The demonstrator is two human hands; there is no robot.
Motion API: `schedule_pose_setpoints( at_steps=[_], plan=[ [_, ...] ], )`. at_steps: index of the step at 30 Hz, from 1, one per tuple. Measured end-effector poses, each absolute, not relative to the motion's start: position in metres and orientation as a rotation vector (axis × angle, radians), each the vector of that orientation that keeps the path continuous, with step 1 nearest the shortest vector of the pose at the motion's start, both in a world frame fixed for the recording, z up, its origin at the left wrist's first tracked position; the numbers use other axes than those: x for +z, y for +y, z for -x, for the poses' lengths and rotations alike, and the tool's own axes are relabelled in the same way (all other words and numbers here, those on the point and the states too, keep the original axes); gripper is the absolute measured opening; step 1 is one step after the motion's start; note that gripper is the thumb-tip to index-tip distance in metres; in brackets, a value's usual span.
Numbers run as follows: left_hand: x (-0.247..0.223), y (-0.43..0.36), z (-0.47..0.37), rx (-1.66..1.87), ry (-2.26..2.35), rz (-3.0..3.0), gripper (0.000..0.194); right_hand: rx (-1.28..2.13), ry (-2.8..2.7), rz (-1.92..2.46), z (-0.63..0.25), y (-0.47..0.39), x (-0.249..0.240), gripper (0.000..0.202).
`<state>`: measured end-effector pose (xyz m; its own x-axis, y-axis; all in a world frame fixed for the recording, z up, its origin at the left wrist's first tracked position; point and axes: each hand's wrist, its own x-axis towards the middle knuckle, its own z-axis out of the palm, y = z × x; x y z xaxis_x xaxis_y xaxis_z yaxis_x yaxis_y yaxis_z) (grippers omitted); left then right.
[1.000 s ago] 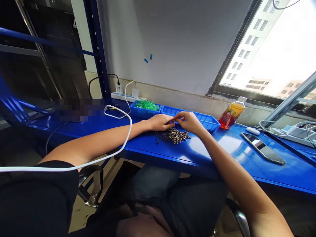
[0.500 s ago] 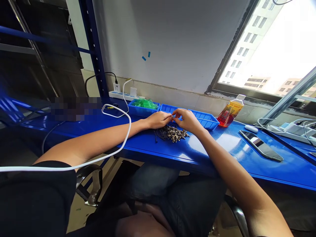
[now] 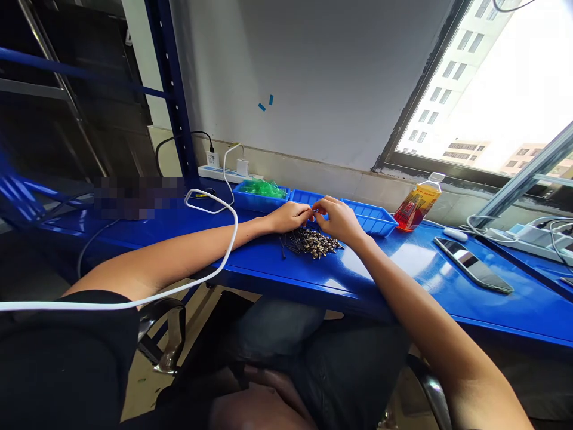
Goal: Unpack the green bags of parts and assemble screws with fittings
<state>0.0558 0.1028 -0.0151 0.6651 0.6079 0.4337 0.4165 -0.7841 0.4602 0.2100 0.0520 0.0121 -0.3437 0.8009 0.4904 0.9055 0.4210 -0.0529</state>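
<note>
My left hand and my right hand meet fingertip to fingertip over the blue table. Both are closed in a pinch around something small, mostly hidden by the fingers, that I cannot make out. Just below them lies a pile of small brassy and dark metal pieces, with several thin black ones at its left side. Behind my hands stands a blue plastic bin, partly covered by them. Another blue bin is to the right of my right hand.
Green plastic pieces fill a bin at the left. A drink bottle, a phone and a power strip are on the right. A white cable hangs across my left forearm. Another power strip lies along the wall.
My fingers have shifted slightly where they meet, and the right hand has tilted a little. The pile and bins look the same.
</note>
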Motion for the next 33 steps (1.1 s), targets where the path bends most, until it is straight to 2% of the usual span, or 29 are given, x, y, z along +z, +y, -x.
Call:
schedule_pose_setpoints(
  at_steps=[11, 27, 33],
  plan=[
    [-0.0123, 0.1037, -0.0599, 0.876, 0.822, -2.319, 0.03, -0.367, -2.211, 1.506, -0.2057, 0.0509, 0.0108, 0.024],
    [-0.0121, 0.1043, -0.0591, 0.876, 0.783, -2.271, 0.034, -0.4, -2.24, 1.485, -0.2076, 0.0513, 0.0098, 0.017],
    [-0.0141, 0.1044, -0.0598, 0.895, 0.813, -2.222, 0.021, -0.411, -2.236, 1.504, -0.2079, 0.052, 0.0099, 0.017]
  ],
)
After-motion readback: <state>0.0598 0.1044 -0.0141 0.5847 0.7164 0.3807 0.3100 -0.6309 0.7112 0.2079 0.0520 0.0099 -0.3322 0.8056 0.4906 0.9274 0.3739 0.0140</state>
